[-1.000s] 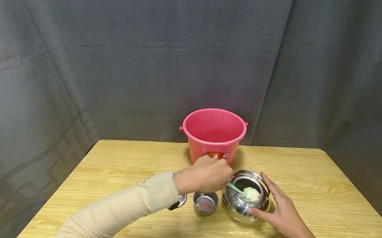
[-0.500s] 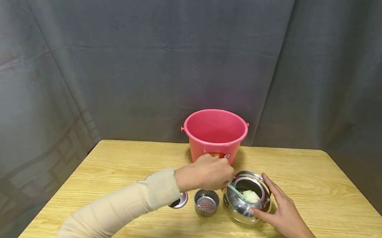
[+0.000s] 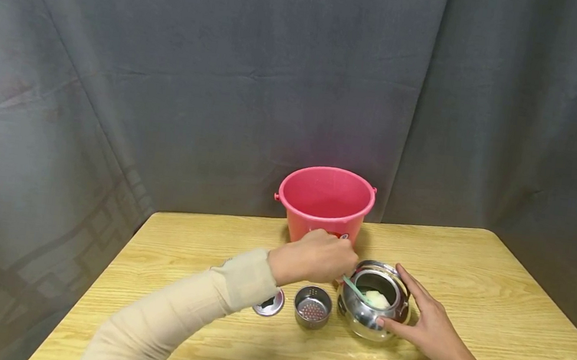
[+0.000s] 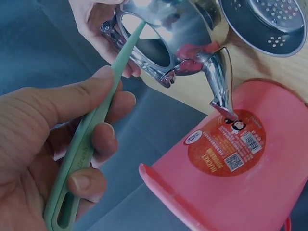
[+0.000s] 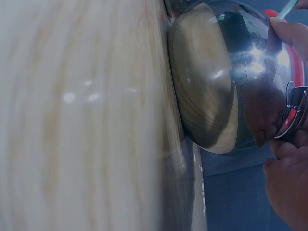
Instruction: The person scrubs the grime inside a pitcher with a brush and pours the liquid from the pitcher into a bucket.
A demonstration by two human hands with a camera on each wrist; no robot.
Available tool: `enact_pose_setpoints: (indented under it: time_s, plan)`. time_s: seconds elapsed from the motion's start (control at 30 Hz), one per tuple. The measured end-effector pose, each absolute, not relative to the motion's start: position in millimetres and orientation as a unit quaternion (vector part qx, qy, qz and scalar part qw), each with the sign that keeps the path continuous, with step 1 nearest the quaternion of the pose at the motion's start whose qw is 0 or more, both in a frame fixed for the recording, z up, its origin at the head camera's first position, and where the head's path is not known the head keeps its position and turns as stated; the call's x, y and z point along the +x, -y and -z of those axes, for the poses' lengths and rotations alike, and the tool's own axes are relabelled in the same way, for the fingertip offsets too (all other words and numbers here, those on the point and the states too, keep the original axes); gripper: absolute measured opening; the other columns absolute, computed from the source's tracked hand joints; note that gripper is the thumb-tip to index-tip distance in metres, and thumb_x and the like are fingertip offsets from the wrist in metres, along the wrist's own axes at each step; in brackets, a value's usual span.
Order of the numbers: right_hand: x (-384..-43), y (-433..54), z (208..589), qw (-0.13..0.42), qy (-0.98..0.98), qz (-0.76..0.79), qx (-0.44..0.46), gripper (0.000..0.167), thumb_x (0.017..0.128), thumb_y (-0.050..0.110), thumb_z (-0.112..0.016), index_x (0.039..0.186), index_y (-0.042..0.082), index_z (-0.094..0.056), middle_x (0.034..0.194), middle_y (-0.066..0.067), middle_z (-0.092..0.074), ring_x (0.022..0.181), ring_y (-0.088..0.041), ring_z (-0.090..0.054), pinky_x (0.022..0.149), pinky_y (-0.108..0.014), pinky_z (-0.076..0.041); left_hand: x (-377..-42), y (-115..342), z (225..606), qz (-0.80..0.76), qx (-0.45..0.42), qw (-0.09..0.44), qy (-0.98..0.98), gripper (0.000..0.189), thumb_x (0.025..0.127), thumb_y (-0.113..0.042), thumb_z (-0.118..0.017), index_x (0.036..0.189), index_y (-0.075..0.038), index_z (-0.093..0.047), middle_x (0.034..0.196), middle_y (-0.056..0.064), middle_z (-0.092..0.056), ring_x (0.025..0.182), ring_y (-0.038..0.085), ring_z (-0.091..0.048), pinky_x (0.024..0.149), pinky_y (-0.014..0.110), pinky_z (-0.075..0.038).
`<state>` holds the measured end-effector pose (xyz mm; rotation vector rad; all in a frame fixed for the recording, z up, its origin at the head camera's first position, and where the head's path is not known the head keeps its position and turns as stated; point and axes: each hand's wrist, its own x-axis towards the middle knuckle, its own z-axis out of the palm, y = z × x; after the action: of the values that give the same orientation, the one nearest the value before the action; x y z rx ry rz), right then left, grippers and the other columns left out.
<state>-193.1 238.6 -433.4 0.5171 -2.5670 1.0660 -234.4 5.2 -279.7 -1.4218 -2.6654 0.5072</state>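
Note:
My left hand (image 3: 318,259) grips the pale green handle of a cleaning brush (image 4: 89,134), its thumb laid along the handle and fingers curled beneath. The brush's white, spongy-looking head (image 3: 376,299) sits inside the round mouth of a shiny steel teapot (image 3: 359,314). With thumb and fingers spread to either side of the mouth, my right hand (image 3: 432,327) holds the teapot on the wooden table. The teapot's spout (image 4: 217,84) shows in the left wrist view, and its mirrored belly (image 5: 202,82) fills much of the right wrist view. The lower brush head is hidden inside.
Left of the teapot stands a perforated steel strainer basket (image 3: 312,310). A round lid (image 3: 274,304) with a black knob lies beside it, partly behind the left sleeve. Behind them is a pink bucket (image 3: 327,214), near the table's (image 3: 446,245) back edge and the grey curtain.
The white brush head has shifted slightly and sits deeper in the teapot's mouth. My left forearm has moved up a little, uncovering more of the lid. The right hand keeps its hold.

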Motion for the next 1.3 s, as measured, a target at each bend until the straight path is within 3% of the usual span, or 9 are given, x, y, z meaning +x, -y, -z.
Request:
enact_pose_setpoints:
  time_s: [0.2,0.6,0.97,1.3]
  plan:
    - [-193.9,-237.3,433.7,0.156,0.896,-0.373,0.183,0.104,0.071,0.037,-0.086,0.155,0.024,-0.024,0.147,-0.027,-0.035,0.127,-0.054,-0.036,0.091,-0.073,-0.030,-233.6,-9.2,275.0,-0.207,-0.463,0.050,0.860,0.013,0.088,-0.014,-0.067,0.079,-0.023,-0.067,0.073,-0.009,-0.061,0.059,0.011,-0.051,0.049,0.024,-0.043]
    - [-194.0,-237.4,432.0,0.154,0.900,-0.366,0.180,0.104,0.072,0.038,-0.085,0.155,0.025,-0.024,0.148,-0.025,-0.035,0.127,-0.053,-0.036,0.092,-0.072,-0.031,-232.0,-16.3,268.5,-0.247,-0.490,0.080,0.832,0.017,0.089,-0.011,-0.062,0.080,-0.024,-0.068,0.073,-0.011,-0.063,0.057,0.008,-0.050,0.050,0.024,-0.047]
    - [-193.3,-238.4,429.4,0.141,0.904,-0.365,0.174,0.104,0.073,0.040,-0.084,0.155,0.026,-0.021,0.149,-0.024,-0.033,0.128,-0.053,-0.035,0.092,-0.071,-0.031,-223.5,-26.5,263.1,-0.319,-0.512,0.130,0.787,0.025,0.088,-0.010,-0.058,0.093,-0.029,-0.074,0.082,-0.012,-0.067,0.060,0.006,-0.050,0.052,0.024,-0.050]
    - [-193.3,-239.2,428.9,0.141,0.905,-0.363,0.173,0.104,0.073,0.040,-0.084,0.155,0.027,-0.022,0.148,-0.025,-0.034,0.127,-0.053,-0.036,0.092,-0.070,-0.031,-212.6,-35.7,263.8,-0.370,-0.527,0.175,0.745,0.028,0.095,-0.016,-0.054,0.100,-0.034,-0.074,0.083,-0.016,-0.066,0.059,0.005,-0.045,0.055,0.022,-0.050]
